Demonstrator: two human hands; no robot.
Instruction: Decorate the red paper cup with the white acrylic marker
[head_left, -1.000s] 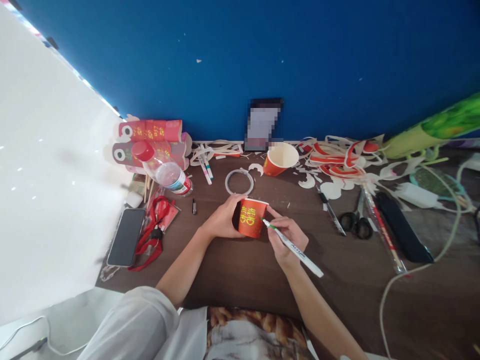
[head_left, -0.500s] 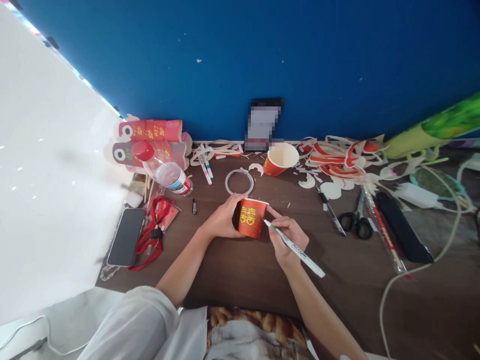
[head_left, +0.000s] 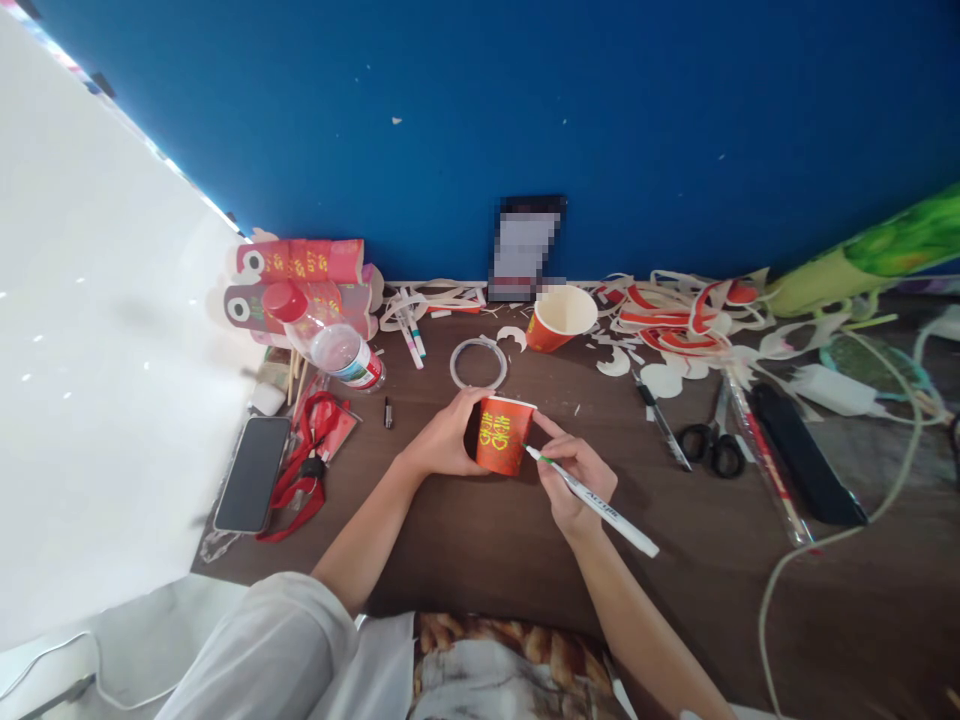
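A red paper cup [head_left: 507,452] with yellow characters stands upright in front of me. My left hand [head_left: 450,437] is wrapped round its left side; some of those fingers are hidden behind the cup. In my right hand [head_left: 579,482] is a white marker [head_left: 609,515], pinched by the fingers. Its tip points at the cup's right side, touching it or very close to it. The right forefinger reaches to the cup's right edge near the rim. Behind the cup lies a pale roll of tape [head_left: 478,364].
A second paper cup [head_left: 559,322] stands farther back. On the left are a plastic bottle [head_left: 349,357], a phone [head_left: 253,475] and a red lanyard [head_left: 300,505]. On the right lie scissors [head_left: 712,445], a pen [head_left: 664,425], paper scraps [head_left: 694,315] and a cable [head_left: 772,570].
The marker's tip has shifted slightly down and left along the cup, and its back end has dropped to the right. My left hand and the cup have barely moved.
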